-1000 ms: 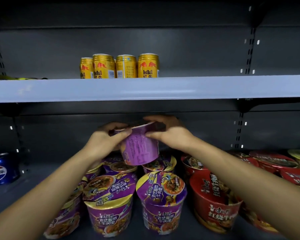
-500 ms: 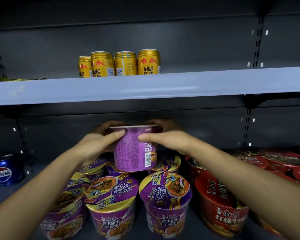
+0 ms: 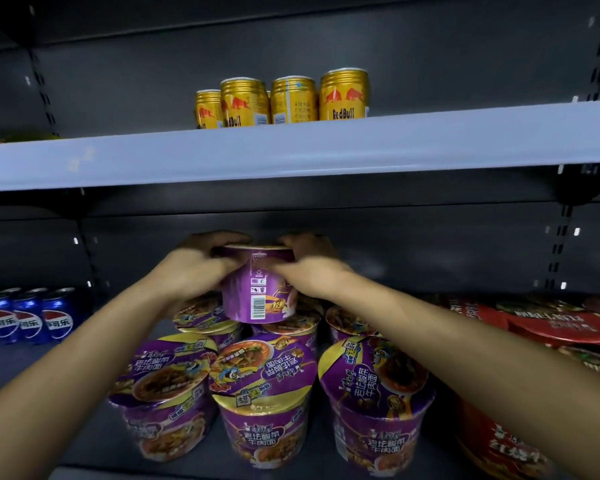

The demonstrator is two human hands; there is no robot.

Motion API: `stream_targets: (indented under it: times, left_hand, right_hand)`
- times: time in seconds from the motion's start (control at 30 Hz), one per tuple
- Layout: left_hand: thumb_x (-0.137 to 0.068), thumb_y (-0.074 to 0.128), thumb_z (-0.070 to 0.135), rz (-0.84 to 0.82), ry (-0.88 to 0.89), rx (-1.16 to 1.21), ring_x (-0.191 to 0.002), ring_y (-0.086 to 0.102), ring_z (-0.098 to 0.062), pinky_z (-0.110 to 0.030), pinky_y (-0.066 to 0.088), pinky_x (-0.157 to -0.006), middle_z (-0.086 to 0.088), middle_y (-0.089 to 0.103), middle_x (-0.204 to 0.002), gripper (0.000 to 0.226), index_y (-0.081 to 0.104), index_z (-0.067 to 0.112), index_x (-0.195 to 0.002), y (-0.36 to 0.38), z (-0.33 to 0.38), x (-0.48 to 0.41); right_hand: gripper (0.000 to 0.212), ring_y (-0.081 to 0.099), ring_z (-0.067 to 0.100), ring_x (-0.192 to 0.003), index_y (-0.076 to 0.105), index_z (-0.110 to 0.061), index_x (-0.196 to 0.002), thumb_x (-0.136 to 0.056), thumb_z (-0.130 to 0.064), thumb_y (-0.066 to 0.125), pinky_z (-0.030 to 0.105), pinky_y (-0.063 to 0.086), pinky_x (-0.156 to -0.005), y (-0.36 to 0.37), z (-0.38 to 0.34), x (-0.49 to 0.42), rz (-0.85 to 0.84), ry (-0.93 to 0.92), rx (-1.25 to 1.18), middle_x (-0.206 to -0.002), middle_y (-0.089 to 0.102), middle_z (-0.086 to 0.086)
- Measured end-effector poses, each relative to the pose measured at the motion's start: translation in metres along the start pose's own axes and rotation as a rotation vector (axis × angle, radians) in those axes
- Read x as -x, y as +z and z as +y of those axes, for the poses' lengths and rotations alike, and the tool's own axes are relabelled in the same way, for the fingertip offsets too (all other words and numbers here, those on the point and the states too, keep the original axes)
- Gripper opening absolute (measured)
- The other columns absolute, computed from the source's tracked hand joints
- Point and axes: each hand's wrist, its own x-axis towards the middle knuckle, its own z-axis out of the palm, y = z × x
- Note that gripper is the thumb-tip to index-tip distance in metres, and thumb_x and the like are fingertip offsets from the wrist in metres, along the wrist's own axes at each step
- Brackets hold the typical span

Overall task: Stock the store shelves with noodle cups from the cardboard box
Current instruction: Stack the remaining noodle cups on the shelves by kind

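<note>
A purple noodle cup (image 3: pixel 257 292) stands upright on top of the back purple cups on the lower shelf (image 3: pixel 94 438), barcode facing me. My left hand (image 3: pixel 194 268) grips its left side near the rim. My right hand (image 3: pixel 309 271) grips its right side, fingers wrapped over the top edge. Below and in front stand three purple noodle cups (image 3: pixel 264 396) in a front row, with more purple cups (image 3: pixel 205 317) behind them. The cardboard box is out of view.
Red noodle cups (image 3: pixel 561 327) fill the lower shelf to the right. Blue Pepsi cans (image 3: pixel 28 320) stand at the left. The light grey upper shelf (image 3: pixel 291 150) hangs just above my hands and carries gold Red Bull cans (image 3: pixel 284 98).
The held cup has gone from tilted to upright and now rests on the back cups. It has been turned so the barcode faces me. The view has shifted closer and downward.
</note>
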Motion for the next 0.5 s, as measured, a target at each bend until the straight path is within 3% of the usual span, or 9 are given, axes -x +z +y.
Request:
stream_targets:
  times: [0.1, 0.2, 0.33, 0.5]
  left_hand:
    - [-0.083, 0.070, 0.017, 0.060, -0.022, -0.005, -0.083, 0.062, -0.007, -0.022, 0.049, -0.071, 0.004, 0.065, -0.096, 0.023, 0.063, 0.036, -0.095, -0.012, -0.014, -0.003]
    - [-0.077, 0.076, 0.019, 0.055, 0.021, -0.015, -0.072, 0.064, 0.003, -0.008, 0.046, -0.057, 0.010, 0.065, -0.096, 0.034, 0.060, 0.028, -0.106, -0.019, -0.028, -0.003]
    - [-0.073, 0.078, 0.016, 0.068, 0.002, 0.024, -0.068, 0.066, 0.007, -0.007, 0.047, -0.055, 0.004, 0.066, -0.098, 0.034, 0.060, 0.025, -0.101, -0.027, -0.047, -0.007]
    - [-0.076, 0.076, 0.013, -0.001, -0.026, 0.002, -0.084, 0.065, -0.007, -0.007, 0.048, -0.058, 0.003, 0.065, -0.102, 0.040, 0.059, 0.022, -0.110, -0.036, -0.067, -0.015]
  right_hand:
    - [0.040, 0.057, 0.023, -0.115, 0.058, -0.018, -0.128, -0.092, -0.035, 0.059, 0.029, 0.045, -0.093, 0.008, -0.010, -0.012, 0.015, -0.097, 0.045, -0.129, 0.060, 0.006]
    - [0.033, 0.054, 0.020, -0.120, 0.061, -0.020, -0.126, -0.094, -0.025, 0.057, 0.022, 0.038, -0.096, 0.017, -0.017, -0.022, 0.037, -0.133, 0.054, -0.132, 0.059, 0.001]
    - [0.028, 0.055, 0.017, -0.117, 0.065, -0.016, -0.121, -0.096, -0.018, 0.053, 0.015, 0.034, -0.090, 0.030, -0.016, -0.034, 0.012, -0.177, 0.038, -0.128, 0.062, 0.000]
    - [0.023, 0.061, 0.013, -0.106, 0.072, -0.015, -0.108, -0.095, -0.014, 0.053, 0.011, 0.035, -0.080, 0.042, -0.007, -0.048, -0.003, -0.209, 0.003, -0.116, 0.068, -0.001]
